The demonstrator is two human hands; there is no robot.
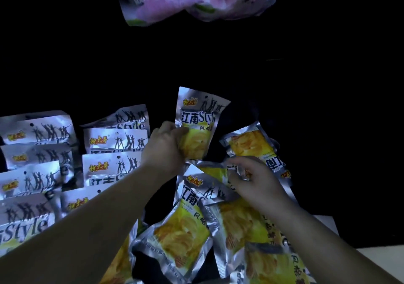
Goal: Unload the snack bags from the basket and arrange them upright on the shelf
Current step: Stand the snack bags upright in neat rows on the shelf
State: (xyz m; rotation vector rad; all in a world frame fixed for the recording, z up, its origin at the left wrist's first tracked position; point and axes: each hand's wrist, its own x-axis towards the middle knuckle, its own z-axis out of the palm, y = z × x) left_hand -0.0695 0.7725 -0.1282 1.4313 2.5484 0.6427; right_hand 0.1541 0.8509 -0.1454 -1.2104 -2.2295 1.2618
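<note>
Well, where is the risk sitting right now?

Mostly with the left hand (164, 146). It is gripping one snack bag (197, 126) by its lower side edge and holding it upright at the centre of the frame, above the loose pile (181, 237) at the lower right. The foil looks slick, so the bag may be slipping or folding over on the way down.

And the right hand (255, 181)?

It is pinching the silver corner of another bag (235, 170) in the pile, with others overlapping it. Lifting that one risks dragging its neighbours along.

What about the standing rows (113, 141) at the left?

They are leaning on each other, and the left forearm (87, 224) is crossing right in front of the nearest ones, so a brush could be tipping several. The frame is so dark that I cannot tell where the shelf edge or the basket is.
</note>
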